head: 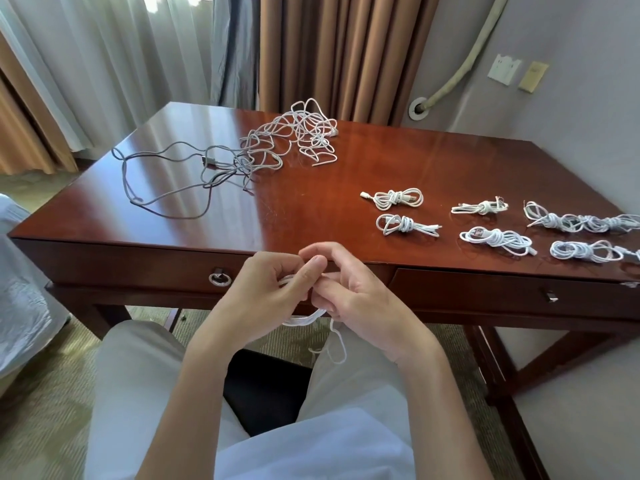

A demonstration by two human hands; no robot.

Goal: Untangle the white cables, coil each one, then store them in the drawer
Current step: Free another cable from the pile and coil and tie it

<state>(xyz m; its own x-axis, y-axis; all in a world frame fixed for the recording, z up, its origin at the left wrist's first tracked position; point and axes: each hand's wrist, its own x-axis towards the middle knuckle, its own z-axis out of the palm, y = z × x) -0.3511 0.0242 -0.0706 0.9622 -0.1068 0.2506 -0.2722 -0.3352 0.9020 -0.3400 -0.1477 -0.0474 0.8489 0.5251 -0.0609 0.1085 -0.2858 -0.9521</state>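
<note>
Gripping white cable [304,318] coil w/ left hand [263,289] & right hand [349,292]; tail hangs down.

Hotel-type room: polished wooden desk [311,202], floor-length curtains [329,53], carpet [41,410], wall sockets [504,69].

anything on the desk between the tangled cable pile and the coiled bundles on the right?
No. In the head view, only bare desk lies between the tangled pile and the nearest coiled bundle; no cable crosses that gap.
</note>
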